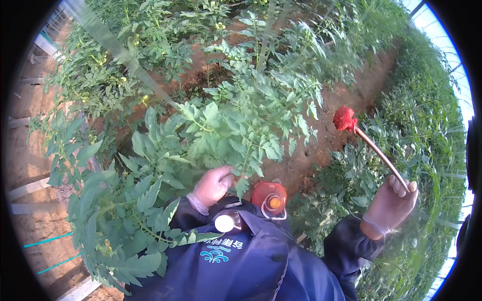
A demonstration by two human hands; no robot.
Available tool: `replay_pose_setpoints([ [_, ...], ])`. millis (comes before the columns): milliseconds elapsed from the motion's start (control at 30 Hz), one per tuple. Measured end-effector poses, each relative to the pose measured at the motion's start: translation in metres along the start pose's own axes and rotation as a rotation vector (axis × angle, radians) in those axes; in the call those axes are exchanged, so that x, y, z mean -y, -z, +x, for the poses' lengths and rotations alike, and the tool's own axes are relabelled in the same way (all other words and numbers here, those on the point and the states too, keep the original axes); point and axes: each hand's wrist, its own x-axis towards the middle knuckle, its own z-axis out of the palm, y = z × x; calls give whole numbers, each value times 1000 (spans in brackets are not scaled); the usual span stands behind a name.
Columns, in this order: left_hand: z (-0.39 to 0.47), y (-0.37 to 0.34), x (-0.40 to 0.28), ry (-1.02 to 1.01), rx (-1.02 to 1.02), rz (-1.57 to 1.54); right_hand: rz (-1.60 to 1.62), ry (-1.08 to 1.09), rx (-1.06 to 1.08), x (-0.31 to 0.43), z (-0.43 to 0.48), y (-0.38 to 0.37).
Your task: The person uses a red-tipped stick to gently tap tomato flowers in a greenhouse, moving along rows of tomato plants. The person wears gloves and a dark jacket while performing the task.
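My right hand, in a thin clear glove, holds the end of a slender brown stick out to the right. A red, rough-textured wad is tied to the stick's far tip, above bare soil. My left hand, gloved too, is in front of my chest with curled fingers among tomato leaves. Leaves cover its fingertips, so whether they grip a stalk is unclear. Just right of it is a red container with an orange cap and a looped handle. A white-capped dark bottle rests against my jacket.
Tomato plants with small green fruit and yellow flowers grow ahead and left. A dense plant row lines the right beyond a soil path. Pale translucent strips slant down among the plants. A leafy branch overlaps my jacket.
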Motion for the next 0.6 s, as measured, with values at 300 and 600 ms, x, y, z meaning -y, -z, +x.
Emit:
replay_pose_setpoints([
  [300,117,-104,-75,-294,180,15,-22,83,23,29,113,73],
  [600,198,-161,-126,-324,-11,105,-44,18,-22,8,197,139],
])
